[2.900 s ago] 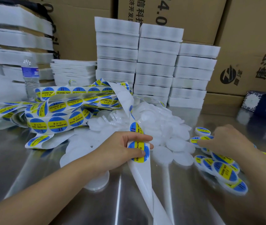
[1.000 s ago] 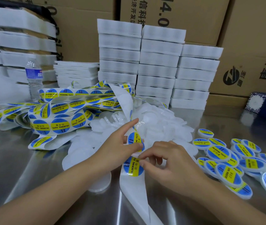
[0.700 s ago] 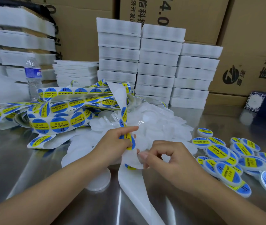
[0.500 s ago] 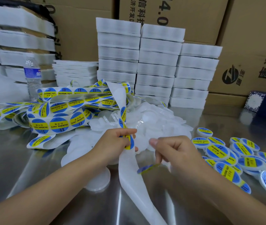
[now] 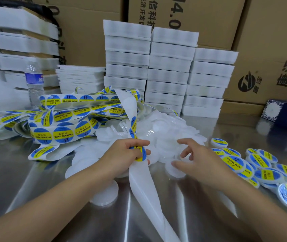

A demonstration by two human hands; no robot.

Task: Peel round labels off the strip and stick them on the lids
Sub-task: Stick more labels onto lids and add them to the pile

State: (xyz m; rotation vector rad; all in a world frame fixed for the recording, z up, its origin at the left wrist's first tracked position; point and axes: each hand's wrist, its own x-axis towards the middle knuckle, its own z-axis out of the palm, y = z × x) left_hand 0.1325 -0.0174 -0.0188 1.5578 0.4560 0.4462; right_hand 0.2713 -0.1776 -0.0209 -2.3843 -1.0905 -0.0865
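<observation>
Head view, looking down on the table (image 5: 34,180). Under way but far from done, judging by the piles. Done so far: a cluster of labelled lids (image 5: 261,165) at the right, blue-and-yellow faces up, some overlapping. Left to do: a large heap of plain lids (image 5: 165,135) in the middle, white and bare, plus one more bare lid (image 5: 104,194) by the left forearm. Plenty of stock as well: long loops of strip (image 5: 65,126), full of stickers, piled at the left behind the heap. Spent backing (image 5: 146,186), blank white, trailing from the left hand (image 5: 121,159) toward the near edge. Left hand curled round the strip, thumb and fingers pinching it right at the next label (image 5: 140,153), bent over the fingertips. Right hand (image 5: 200,165) just beside, over the near edge of the plain heap, fingers spread and loosely bent, nothing visibly pinched. No telling whether a sticker sits under the palm. Probably between peeling and sticking, with a plain lid about to be picked or pressed. Many repeats to go.
</observation>
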